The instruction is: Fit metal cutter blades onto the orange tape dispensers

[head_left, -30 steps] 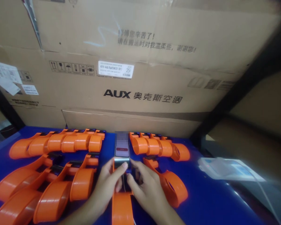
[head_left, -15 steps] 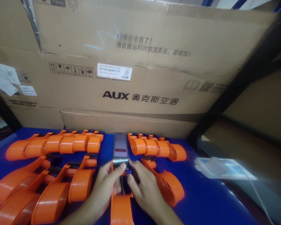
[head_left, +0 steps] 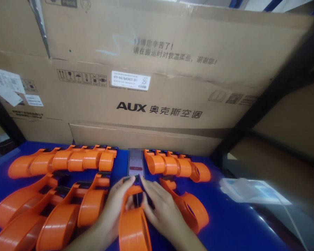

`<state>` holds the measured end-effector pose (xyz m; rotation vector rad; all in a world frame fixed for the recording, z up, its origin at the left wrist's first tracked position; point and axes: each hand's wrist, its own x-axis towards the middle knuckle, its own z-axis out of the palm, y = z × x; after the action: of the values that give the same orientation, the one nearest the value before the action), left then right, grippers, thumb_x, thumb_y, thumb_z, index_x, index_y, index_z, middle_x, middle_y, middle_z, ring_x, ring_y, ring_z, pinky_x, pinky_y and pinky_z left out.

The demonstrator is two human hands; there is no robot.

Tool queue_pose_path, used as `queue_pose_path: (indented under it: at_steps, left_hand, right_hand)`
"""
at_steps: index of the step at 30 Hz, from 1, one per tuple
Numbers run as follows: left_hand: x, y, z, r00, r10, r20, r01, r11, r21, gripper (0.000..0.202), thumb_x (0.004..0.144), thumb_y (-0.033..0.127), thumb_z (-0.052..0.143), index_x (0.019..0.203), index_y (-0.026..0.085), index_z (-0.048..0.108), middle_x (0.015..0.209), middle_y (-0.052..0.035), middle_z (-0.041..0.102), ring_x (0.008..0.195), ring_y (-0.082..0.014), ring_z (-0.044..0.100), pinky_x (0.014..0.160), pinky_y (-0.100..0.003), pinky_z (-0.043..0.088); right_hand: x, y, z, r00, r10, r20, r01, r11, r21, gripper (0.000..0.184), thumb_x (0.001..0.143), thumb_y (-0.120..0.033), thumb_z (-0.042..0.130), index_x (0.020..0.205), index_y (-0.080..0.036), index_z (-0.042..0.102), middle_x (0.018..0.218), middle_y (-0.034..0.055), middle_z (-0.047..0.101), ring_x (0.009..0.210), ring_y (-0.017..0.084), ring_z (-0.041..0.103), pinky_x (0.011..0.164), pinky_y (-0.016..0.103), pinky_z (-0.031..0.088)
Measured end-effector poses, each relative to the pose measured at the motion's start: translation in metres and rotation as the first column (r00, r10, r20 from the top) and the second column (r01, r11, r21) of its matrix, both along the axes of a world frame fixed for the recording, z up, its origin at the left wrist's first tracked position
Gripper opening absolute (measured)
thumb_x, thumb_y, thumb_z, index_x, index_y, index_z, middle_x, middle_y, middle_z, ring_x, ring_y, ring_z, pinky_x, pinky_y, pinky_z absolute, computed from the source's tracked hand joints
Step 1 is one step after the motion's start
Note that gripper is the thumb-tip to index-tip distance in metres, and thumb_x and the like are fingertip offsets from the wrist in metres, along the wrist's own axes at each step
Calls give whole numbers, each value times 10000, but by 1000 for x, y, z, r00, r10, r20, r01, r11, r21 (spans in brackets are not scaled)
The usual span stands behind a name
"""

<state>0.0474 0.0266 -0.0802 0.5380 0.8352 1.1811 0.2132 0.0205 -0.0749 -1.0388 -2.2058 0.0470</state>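
- here are both hands, close together low in the middle, forearms slanting in from the bottom edge.
- left hand point(head_left: 116, 200): it leans inward, thumb stretched forward toward the far end, the other fingers point(head_left: 129, 202) curled in at the side.
- right hand point(head_left: 161, 202): back of the hand up, wrist angled toward the middle, forefinger reaching forward to the dark blue part point(head_left: 137, 180), thumb bent in lower down.
- and the grip: fingers of both hands closed around one orange holder point(head_left: 134, 228), one hand on each side.
- the holder sits between the palms, round ring toward the person, narrow end pointing away; whether it touches the blue surface point(head_left: 232, 223), i cannot tell.
- just beyond the fingertips, a phone point(head_left: 136, 170), screen facing the person, upper part pixelated.
- flanking the hands, more holders: two rows on the left point(head_left: 75, 160), more on the right point(head_left: 170, 165).
- behind it all, a big box point(head_left: 159, 87); far right, a white packet point(head_left: 253, 190).
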Motion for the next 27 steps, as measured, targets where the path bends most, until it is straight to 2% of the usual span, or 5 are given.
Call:
queue_pose_path:
  at_steps: [2,8,14,22,27]
  left_hand:
    - [1,-1,0,1000,16,3,-16,1000,7,353,762,478,833,792,195,624,464,88,442,416,-68,364,455,-189,310]
    - [1,-5,2,992,32,-125,-24,998,64,382,775,490,832,977,191,708,464,100,393,426,-61,278,443,-193,248]
    - [1,-8,0,986,-16,-165,30,996,82,392,769,516,828,946,185,713,475,96,380,444,-70,269,459,-209,267]
    - [1,-7,-1,987,-52,-151,66,994,89,326,807,487,801,822,193,660,436,95,382,406,-62,267,436,-209,241]
    - [-1,-7,3,983,-35,-179,50,996,80,323,797,479,810,873,196,676,436,103,376,406,-57,269,438,-194,279]
  right_hand:
    - [0,0,-6,999,-22,29,20,999,39,547,946,-145,506,1493,-155,499,1330,144,700,1194,287,692,1034,489,576]
    - [-2,-1,-16,996,-81,40,73,983,170,505,944,-126,505,1447,-144,544,1238,150,747,1114,289,735,984,476,612]
    - [-7,-3,-19,990,-143,0,139,961,241,492,916,-91,525,1400,-163,584,1116,135,788,983,285,776,904,448,652]
    - [-8,-4,-26,993,-115,-8,113,962,249,481,918,-85,506,1392,-135,564,1136,156,774,994,285,776,836,397,676]
    - [-2,-3,-13,999,-29,-17,31,987,160,467,932,-113,520,1397,-144,555,1158,151,765,1013,277,766,857,407,666]
